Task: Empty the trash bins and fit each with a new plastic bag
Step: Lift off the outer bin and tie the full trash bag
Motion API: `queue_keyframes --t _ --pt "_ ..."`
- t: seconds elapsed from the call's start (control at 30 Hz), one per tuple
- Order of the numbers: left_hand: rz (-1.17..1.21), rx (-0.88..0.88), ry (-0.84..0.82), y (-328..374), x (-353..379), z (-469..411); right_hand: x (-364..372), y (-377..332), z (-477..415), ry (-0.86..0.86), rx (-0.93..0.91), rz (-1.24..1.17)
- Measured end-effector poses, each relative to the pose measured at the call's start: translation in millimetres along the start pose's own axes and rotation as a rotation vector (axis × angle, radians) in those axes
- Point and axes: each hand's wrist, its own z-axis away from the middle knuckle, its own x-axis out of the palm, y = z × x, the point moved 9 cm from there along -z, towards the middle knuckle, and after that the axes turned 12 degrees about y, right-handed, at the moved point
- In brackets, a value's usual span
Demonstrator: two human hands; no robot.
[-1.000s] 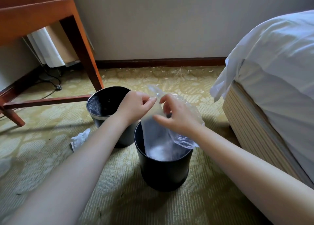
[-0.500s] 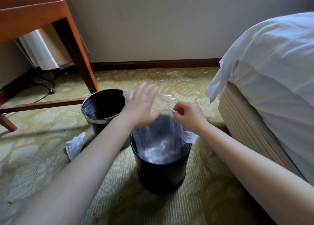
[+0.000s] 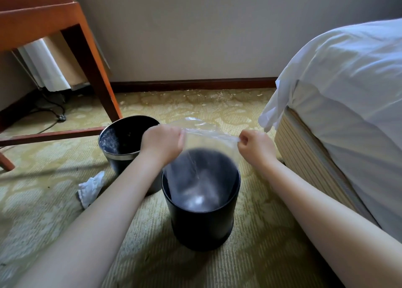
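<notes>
Two hands, left hand and right hand, each pinch the rim of a clear plastic bag, stretching its mouth wide just above the near black trash bin so its body hangs inside, seemingly ready to fold over the edge.

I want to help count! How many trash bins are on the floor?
2. The near bin stands in the middle, the clear plastic bag hanging into it. The far bin stands behind it to the left, by the table leg. No others show.
</notes>
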Motion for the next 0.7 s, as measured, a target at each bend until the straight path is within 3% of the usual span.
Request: queue_keyframes --t 0.1,0.2,0.3,0.4,0.5,0.6,0.7 --pt "-0.063 -0.026 -0.052 -3 2 -3 -8 -13 -5 0.034 0.01 -0.24" --pt "0.179 0.081 -0.163 36 14 -2 -13 -40 -2 0.036 -0.02 -0.417" --pt "0.392 0.076 -0.202 64 25 3 -17 -57 0 0.081 -0.078 -0.486" --pt "0.567 -0.018 -0.118 56 17 0 -20 -49 -4 0.139 -0.074 -0.416" --pt "0.72 -0.069 -0.135 43 10 -6 -15 -20 -5 0.147 -0.051 -0.154" --pt "0.531 -0.096 -0.203 26 20 -4 -12 -3 -4 0.126 -0.018 -0.203" --pt "0.246 -0.077 -0.223 13 36 1 -11 -9 -5 0.084 0.105 -0.561"
